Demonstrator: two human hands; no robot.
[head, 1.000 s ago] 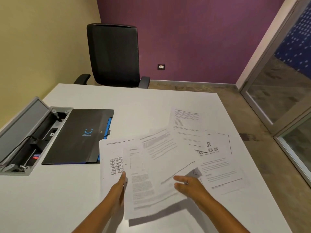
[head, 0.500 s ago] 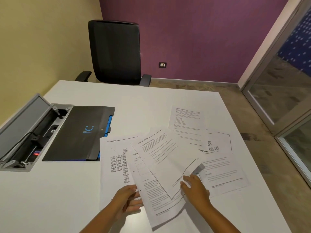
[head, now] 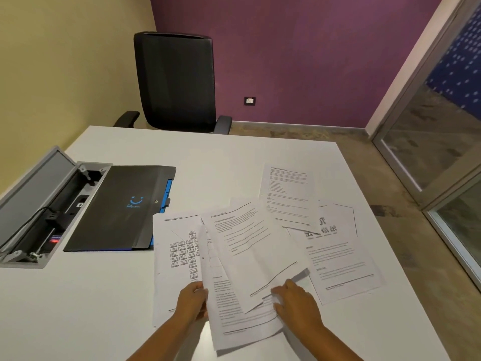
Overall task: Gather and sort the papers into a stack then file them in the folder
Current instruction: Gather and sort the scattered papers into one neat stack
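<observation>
Several printed white papers lie fanned over the near right part of the white table (head: 104, 308). My left hand (head: 192, 299) grips the left edge of a raised text sheet (head: 234, 319). My right hand (head: 296, 306) presses on the bottom corner of the top text sheet (head: 252, 246) lying over it. A sheet with a box chart (head: 177, 254) lies flat to the left. Further right lie a sheet with bold symbols (head: 335, 259) and a text sheet (head: 289, 194). The black folder (head: 117, 207) with a blue smile logo lies shut at the left.
An open grey cable box (head: 39, 212) is set into the table's left edge, beside the folder. A black office chair (head: 177, 82) stands behind the table's far edge. The table's right edge drops to the floor, with a glass partition (head: 442, 126) beyond.
Both hands have drawn two overlapping sheets closer together and nearer to me. The left hand went from lying flat on the paper to gripping its edge. The other papers stayed put.
</observation>
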